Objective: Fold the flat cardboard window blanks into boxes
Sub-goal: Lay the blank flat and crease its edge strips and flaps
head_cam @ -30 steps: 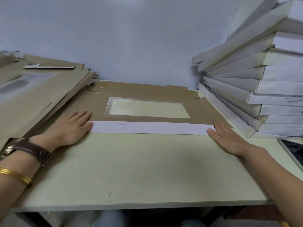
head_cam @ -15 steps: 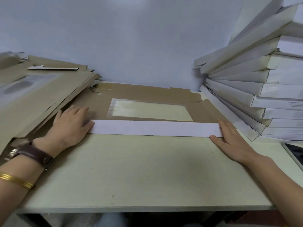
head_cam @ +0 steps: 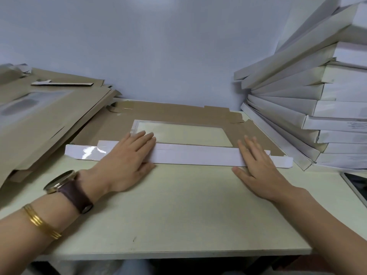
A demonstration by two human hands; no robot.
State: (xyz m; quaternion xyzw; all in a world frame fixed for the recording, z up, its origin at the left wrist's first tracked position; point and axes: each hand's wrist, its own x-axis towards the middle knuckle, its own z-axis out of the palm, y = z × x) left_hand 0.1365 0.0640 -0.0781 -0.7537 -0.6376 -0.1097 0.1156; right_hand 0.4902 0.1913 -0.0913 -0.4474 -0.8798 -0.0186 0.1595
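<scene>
A flat brown cardboard blank [head_cam: 178, 112] with a clear window [head_cam: 184, 133] lies on the pale table [head_cam: 178, 211], its back edge near the wall. Its near flap [head_cam: 194, 155], white side up, is folded over onto the blank. My left hand [head_cam: 127, 157] lies flat with straight fingers on the flap's left-middle part. My right hand [head_cam: 258, 163] presses flat on the flap's right part. White end tabs stick out at the flap's left [head_cam: 83, 151] and right [head_cam: 282, 161].
A pile of brown flat blanks [head_cam: 39, 120] slopes on the left, overlapping the table. A tall stack of folded white boxes [head_cam: 317, 100] fills the right side. A dark tablet or tray corner [head_cam: 355, 185] sits at the right edge. The wall is close behind.
Both hands moved inward from the flap's ends onto the flap itself. The flap now lies folded further over the blank, and its white end tabs show at both sides.
</scene>
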